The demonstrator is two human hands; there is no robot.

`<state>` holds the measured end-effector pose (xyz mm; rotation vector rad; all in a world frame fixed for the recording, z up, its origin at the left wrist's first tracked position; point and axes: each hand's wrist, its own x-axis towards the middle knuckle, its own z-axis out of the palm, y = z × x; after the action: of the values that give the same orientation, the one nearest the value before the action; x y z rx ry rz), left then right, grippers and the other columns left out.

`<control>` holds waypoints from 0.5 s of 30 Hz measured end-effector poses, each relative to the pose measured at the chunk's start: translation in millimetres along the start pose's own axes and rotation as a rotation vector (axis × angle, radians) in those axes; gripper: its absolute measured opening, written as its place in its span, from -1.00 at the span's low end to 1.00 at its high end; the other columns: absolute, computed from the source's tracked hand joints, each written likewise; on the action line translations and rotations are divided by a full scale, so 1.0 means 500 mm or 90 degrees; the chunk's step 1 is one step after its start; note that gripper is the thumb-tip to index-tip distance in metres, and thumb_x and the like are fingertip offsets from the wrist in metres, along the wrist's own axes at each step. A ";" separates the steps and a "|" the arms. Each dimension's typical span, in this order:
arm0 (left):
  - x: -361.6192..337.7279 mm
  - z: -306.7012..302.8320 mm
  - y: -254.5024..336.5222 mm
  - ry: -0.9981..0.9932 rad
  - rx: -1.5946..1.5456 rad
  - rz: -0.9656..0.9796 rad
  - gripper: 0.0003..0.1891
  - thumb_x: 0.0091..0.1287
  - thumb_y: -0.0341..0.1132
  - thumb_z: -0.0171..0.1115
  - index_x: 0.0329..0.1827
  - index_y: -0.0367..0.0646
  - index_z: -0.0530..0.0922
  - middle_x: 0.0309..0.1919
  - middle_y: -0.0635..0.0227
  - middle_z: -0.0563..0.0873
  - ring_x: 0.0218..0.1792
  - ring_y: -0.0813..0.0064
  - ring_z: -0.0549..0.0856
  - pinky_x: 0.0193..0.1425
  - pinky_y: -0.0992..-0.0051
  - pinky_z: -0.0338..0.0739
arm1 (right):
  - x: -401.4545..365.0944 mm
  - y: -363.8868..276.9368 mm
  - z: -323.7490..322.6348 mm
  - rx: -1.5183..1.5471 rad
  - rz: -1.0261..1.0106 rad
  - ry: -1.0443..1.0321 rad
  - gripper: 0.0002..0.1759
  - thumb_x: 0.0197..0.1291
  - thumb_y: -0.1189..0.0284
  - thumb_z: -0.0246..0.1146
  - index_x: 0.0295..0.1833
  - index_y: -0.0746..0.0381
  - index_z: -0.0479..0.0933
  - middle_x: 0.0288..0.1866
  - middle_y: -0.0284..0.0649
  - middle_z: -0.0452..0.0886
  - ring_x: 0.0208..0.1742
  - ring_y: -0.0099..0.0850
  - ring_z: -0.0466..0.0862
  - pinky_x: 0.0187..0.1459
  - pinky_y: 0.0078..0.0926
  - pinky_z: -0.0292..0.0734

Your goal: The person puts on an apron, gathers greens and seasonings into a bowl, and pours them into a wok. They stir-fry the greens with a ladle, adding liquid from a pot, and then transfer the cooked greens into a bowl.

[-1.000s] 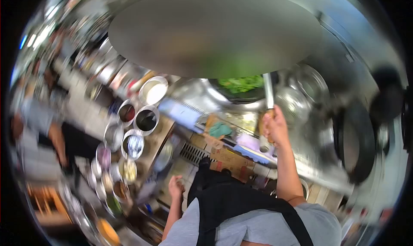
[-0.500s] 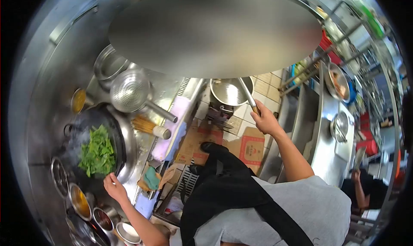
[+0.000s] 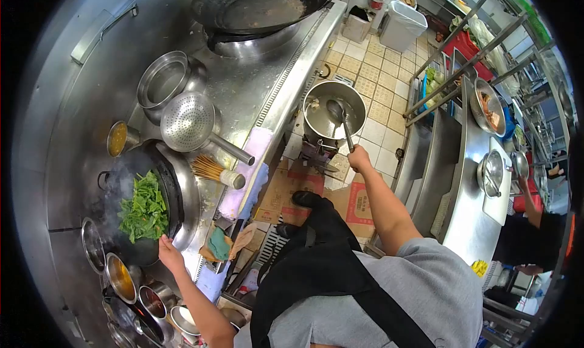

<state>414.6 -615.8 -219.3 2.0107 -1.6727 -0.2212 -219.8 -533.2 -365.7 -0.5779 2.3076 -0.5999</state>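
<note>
Co-worker point(image 3: 527, 244) cut off at rt edge; pot point(image 3: 359, 102) contents unclear.

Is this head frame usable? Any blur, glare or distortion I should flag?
Head view: heavy fisheye, with black corners and bowed counter edges and shelf rails. The centre is sharp, with no motion blur on the right hand gripping the ladle. There are bright reflections on the steel stove top. Steam slightly hazes the greens in the wok by the left hand.

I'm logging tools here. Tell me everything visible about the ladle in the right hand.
The ladle looks metal: a long thin handle and a round bowl. The right hand grips the handle's end; the bowl sits low inside the steel pot on the tiled floor, handle tilted.
</note>
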 end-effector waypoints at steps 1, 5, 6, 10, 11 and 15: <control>-0.002 -0.002 0.002 0.003 -0.011 0.002 -0.56 0.50 -0.07 -0.10 -0.24 -0.33 0.53 -0.45 0.08 0.66 -0.41 0.12 0.65 -0.29 0.24 0.46 | -0.005 -0.007 -0.008 0.001 -0.004 -0.001 -0.86 0.12 0.51 0.13 -0.21 0.31 0.39 -0.50 -0.09 0.53 -0.68 -0.34 0.52 -0.71 -0.40 0.39; -0.007 -0.011 -0.003 -0.004 -0.004 -0.027 -0.58 0.49 -0.08 -0.09 -0.25 -0.30 0.54 -0.43 0.09 0.67 -0.38 0.06 0.64 -0.27 0.23 0.46 | -0.081 -0.032 -0.056 0.527 0.152 -0.213 -0.94 0.25 0.53 0.07 -0.24 0.26 0.31 -0.55 -0.28 0.43 -0.71 -0.58 0.38 -0.73 -0.63 0.35; -0.007 -0.010 -0.009 0.001 -0.006 -0.031 -0.58 0.49 -0.08 -0.09 -0.25 -0.30 0.54 -0.43 0.09 0.67 -0.38 0.06 0.64 -0.27 0.23 0.46 | -0.102 -0.029 -0.070 0.602 0.157 -0.219 -0.93 0.26 0.53 0.06 -0.23 0.25 0.30 -0.54 -0.27 0.42 -0.70 -0.59 0.37 -0.73 -0.65 0.34; -0.006 0.010 -0.033 0.023 -0.018 -0.015 -0.60 0.48 -0.08 -0.08 -0.22 -0.26 0.56 -0.38 0.07 0.68 -0.32 0.05 0.64 -0.21 0.20 0.46 | -0.215 -0.049 -0.153 0.651 0.137 -0.240 -0.82 0.27 0.51 0.08 -0.05 0.23 0.29 -0.51 -0.30 0.39 -0.67 -0.62 0.35 -0.72 -0.69 0.25; -0.007 0.014 -0.038 0.038 -0.043 -0.011 -0.62 0.48 -0.09 -0.06 -0.19 -0.24 0.58 -0.35 0.06 0.68 -0.30 0.05 0.63 -0.19 0.20 0.47 | -0.250 -0.063 -0.174 0.635 0.121 -0.245 -0.82 0.27 0.50 0.09 -0.04 0.22 0.31 -0.50 -0.30 0.39 -0.67 -0.63 0.34 -0.71 -0.68 0.24; -0.019 -0.007 0.000 0.010 -0.093 -0.003 -0.78 0.36 -0.20 0.16 -0.10 -0.12 0.64 -0.19 0.09 0.68 -0.17 0.10 0.65 -0.04 0.27 0.51 | -0.392 -0.131 -0.231 0.692 0.074 -0.332 -0.78 0.30 0.47 0.11 0.04 0.14 0.32 -0.53 -0.37 0.29 -0.67 -0.65 0.28 -0.71 -0.69 0.23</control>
<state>413.8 -606.0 -218.1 1.9039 -1.5946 -0.3193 -153.0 -448.0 -154.9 -0.0413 1.2414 -1.3074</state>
